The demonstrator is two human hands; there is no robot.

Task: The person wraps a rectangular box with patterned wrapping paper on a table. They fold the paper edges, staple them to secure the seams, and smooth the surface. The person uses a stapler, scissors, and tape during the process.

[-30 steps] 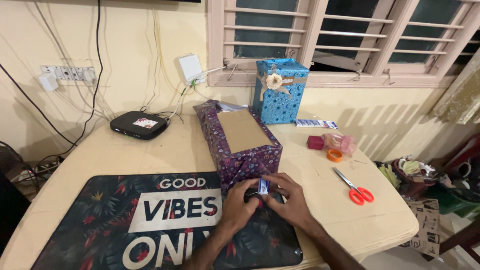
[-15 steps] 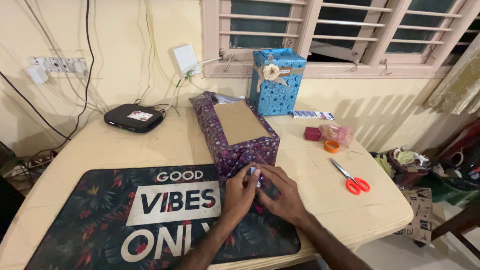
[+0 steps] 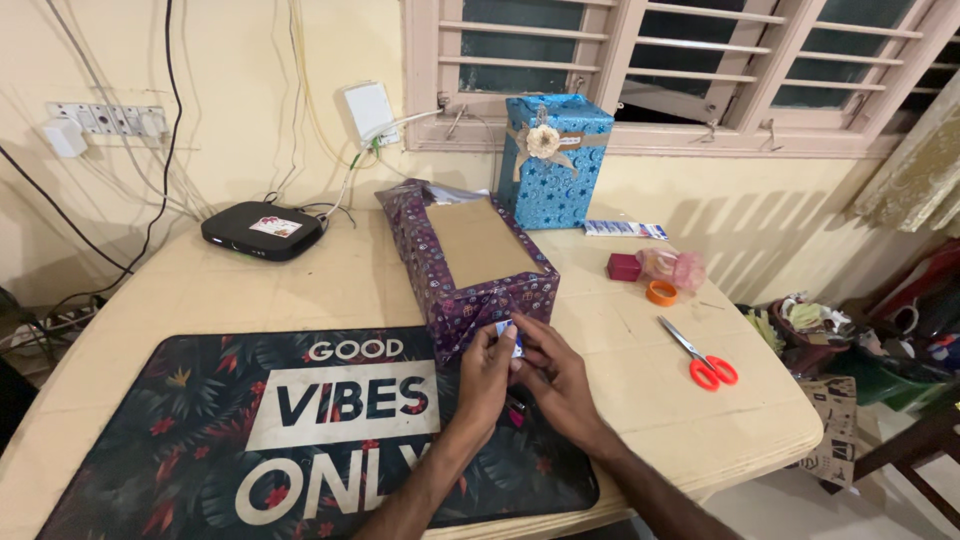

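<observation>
Left hand (image 3: 487, 372) and right hand (image 3: 553, 378) pinch a small blue-white tube (image 3: 506, 333) together at the near end of the half-wrapped box (image 3: 470, 265), likely to work on its end flap. Box lies mid-tabletop, near end on the mat (image 3: 200, 440). Scissors (image 3: 703, 361) and tape roll (image 3: 661, 293) lie toward the right edge.

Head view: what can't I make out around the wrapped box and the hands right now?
- Small blue-and-white item, head view: mostly covered by left hand and right hand; kind unclear.
- Wrapped box near end: lower part hidden behind both hands.
- Mat: bottom cut off by frame edge.
</observation>
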